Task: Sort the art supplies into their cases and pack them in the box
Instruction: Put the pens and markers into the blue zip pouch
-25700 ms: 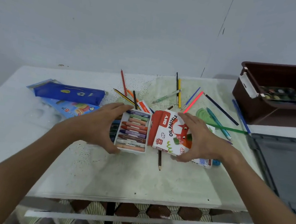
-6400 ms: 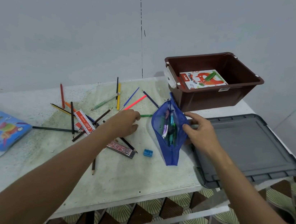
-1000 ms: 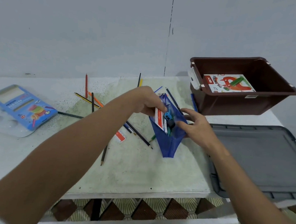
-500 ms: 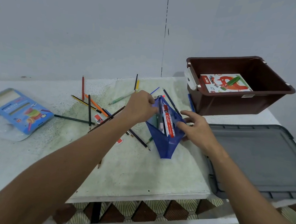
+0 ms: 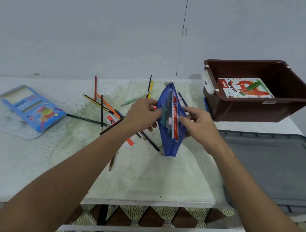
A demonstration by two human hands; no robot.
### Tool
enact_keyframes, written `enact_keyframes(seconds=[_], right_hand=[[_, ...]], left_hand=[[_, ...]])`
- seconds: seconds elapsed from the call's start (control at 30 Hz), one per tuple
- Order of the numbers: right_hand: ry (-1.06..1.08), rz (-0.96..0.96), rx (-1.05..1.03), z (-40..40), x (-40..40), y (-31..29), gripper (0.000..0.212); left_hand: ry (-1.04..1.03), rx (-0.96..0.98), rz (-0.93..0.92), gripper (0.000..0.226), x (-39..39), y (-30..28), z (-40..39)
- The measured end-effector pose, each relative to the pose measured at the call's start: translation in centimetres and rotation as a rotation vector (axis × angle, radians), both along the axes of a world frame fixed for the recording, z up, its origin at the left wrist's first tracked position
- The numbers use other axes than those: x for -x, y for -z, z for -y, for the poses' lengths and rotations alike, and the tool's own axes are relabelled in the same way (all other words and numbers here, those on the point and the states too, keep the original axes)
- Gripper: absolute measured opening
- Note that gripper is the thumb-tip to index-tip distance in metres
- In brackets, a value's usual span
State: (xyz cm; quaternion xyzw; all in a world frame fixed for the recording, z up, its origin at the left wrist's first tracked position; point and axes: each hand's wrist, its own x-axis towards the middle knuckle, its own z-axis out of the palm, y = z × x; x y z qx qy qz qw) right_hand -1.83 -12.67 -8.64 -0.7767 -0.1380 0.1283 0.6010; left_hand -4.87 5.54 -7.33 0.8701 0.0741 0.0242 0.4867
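Two hands hold pouch [image 5: 169, 145], pens inside

The white and red carton [image 5: 245, 88] lying in my brown box [image 5: 250, 111] reads "OIL PASTELS" along its near edge, next to a small red brand tab whose letters I cannot make out. On the red and white strip [image 5: 175, 118] standing in the blue mesh pouch [image 5: 169, 147] there is print I cannot read. A red and white card [image 5: 112, 120] on the table [image 5: 150, 174] shows what looks like "00" or "og". The blue carton [image 5: 32, 107] at far left carries print too small to read.
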Motion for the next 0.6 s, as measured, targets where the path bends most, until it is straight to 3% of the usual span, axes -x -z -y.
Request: enact_keyframes(seconds=[0.13, 0.23, 0.33, 0.4, 0.5, 0.6], right_hand=[[-0.046, -0.084, 0.178, -2.2, -0.1, 0.6, 0.019], [0.015, -0.020, 0.243, -2.6, -0.4, 1.3, 0.024], [0.075, 0.063, 0.273, -2.4, -0.8, 2.2, 0.039], [0.070, 0.154, 0.288, -2.2, -1.1, 2.7, 0.045], [0.044, 0.252, 0.288, -2.2, -1.2, 3.1, 0.044], [0.057, 0.316, 0.321, -2.3, -1.0, 3.4, 0.039]], left_hand=[[0.061, 0.013, -0.209, 0.025, 0.7, 0.5, -2.3], [0.033, 0.051, -0.213, 0.024, 1.3, 0.8, -5.1], [0.103, -0.478, -0.158, 0.030, 1.7, 1.7, -8.7], [0.209, -0.743, -0.216, 0.041, 2.1, 2.4, -10.6], [0.367, -0.958, -0.274, 0.054, 2.5, 3.4, -12.2], [0.403, -1.059, -0.183, 0.061, 2.4, 4.4, -12.7]])
